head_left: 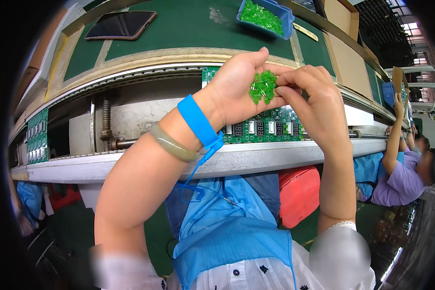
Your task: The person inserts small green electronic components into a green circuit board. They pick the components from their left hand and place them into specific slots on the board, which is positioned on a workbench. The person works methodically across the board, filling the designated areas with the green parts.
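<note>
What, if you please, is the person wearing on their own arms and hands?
Both hands are bare, without gloves. The left wrist carries a bright blue anti-static wrist strap with a coiled blue cord hanging from it, and beside it, further up the forearm, a pale green bangle. The forearms are uncovered; a white lace-edged cuff shows near the right elbow.
</note>
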Demonstrator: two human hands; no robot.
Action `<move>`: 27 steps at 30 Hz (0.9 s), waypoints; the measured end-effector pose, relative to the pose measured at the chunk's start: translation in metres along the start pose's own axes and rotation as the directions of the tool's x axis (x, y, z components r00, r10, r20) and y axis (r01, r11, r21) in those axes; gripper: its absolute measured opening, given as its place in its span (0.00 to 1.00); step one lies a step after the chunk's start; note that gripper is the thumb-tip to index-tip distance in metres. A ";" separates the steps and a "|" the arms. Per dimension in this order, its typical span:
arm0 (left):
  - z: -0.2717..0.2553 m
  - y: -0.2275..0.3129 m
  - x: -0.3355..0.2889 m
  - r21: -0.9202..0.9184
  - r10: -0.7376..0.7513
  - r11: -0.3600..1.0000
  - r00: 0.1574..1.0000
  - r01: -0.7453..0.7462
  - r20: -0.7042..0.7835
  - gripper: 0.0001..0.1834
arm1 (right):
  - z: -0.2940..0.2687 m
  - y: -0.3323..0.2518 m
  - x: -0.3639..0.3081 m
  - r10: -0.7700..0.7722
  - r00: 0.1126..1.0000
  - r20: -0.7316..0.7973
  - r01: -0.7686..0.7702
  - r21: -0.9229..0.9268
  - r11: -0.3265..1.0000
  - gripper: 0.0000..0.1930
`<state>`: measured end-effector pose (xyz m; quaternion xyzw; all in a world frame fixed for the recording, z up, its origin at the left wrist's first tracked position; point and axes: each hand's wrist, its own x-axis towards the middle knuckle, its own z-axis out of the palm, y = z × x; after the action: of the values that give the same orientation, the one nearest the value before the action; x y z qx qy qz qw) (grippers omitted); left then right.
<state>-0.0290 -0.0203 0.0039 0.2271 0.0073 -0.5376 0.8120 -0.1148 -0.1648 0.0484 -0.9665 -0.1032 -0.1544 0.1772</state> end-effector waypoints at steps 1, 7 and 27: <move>0.001 0.000 -0.001 0.013 0.008 1.000 1.000 -0.008 -0.017 0.35 | 0.000 0.000 0.000 -0.006 1.000 0.012 0.007 -0.010 1.000 0.05; 0.003 -0.001 -0.002 0.012 0.021 1.000 0.999 -0.020 -0.036 0.35 | 0.006 0.002 -0.005 -0.130 0.991 -0.004 0.130 -0.085 0.988 0.06; 0.000 -0.001 -0.002 0.033 0.070 0.997 0.997 -0.071 0.037 0.35 | -0.015 0.015 -0.061 0.448 0.878 0.169 -0.399 0.773 0.492 0.10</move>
<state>-0.0306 -0.0188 0.0044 0.2313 -0.0244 -0.5128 0.8264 -0.1714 -0.1931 0.0370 -0.7775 0.0849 -0.0709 0.6191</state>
